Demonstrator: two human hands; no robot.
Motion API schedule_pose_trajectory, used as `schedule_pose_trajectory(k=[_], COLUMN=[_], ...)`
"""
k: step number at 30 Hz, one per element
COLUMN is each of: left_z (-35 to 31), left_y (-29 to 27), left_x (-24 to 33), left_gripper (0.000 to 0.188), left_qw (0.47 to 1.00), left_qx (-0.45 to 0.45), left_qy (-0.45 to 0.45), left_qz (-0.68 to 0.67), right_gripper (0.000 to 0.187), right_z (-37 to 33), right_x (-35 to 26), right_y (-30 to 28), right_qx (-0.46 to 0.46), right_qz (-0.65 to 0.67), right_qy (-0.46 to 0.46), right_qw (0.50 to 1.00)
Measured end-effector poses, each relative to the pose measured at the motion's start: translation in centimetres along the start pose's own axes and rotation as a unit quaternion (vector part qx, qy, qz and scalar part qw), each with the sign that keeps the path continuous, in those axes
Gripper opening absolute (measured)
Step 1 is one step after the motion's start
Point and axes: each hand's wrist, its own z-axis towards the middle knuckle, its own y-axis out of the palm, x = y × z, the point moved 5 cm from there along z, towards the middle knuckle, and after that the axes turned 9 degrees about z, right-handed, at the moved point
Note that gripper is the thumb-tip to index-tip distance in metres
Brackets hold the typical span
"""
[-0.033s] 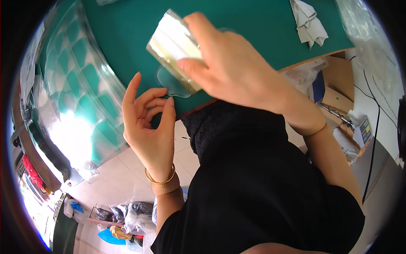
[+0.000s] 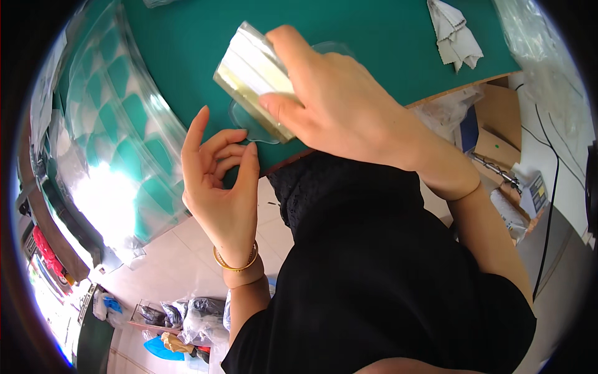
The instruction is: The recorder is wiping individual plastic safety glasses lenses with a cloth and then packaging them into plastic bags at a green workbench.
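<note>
Your right hand [image 2: 349, 103], upper centre of the frame, is wrapped around a glossy pale-yellow block [image 2: 252, 78], thumb on the near face; if that smooth surface is slick, it could slide in your grasp. Your left hand [image 2: 218, 162], left of centre, has its index finger raised and the others curled, thumb and middle fingertip in a narrow gap beside the edge of a clear rounded sheet [image 2: 244, 122]; you cannot tell from here whether they pinch it. The block hides part of that sheet, so you could misjudge its far edge or press it unevenly. With only those fingertips near it, the thin sheet might skid on the green desk [image 2: 174, 50], or slip off the near edge, since it lies close to it. Farther out, a sheen on the large plastic sheet [image 2: 118, 106] at left could dazzle you, while the white cloth [image 2: 455, 34] sits well apart, upper right.
</note>
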Motion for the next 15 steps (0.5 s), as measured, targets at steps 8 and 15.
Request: schedule_pose_trajectory(k=[8, 15], left_z=[-0.6, -1.0], left_y=[0.1, -0.1], left_x=[-0.2, -0.6], left_gripper=[0.058, 0.054], left_qw=[1.0, 0.999], left_qx=[0.012, 0.028], left_qy=[0.019, 0.038], left_qz=[0.019, 0.012], right_gripper=[0.048, 0.038], right_z=[-0.3, -0.2], right_x=[0.9, -0.5], right_y=[-1.4, 1.5], right_qx=[0.055, -0.005], right_qz=[0.009, 0.049], right_qy=[-0.019, -0.048], right_qw=[0.998, 0.998])
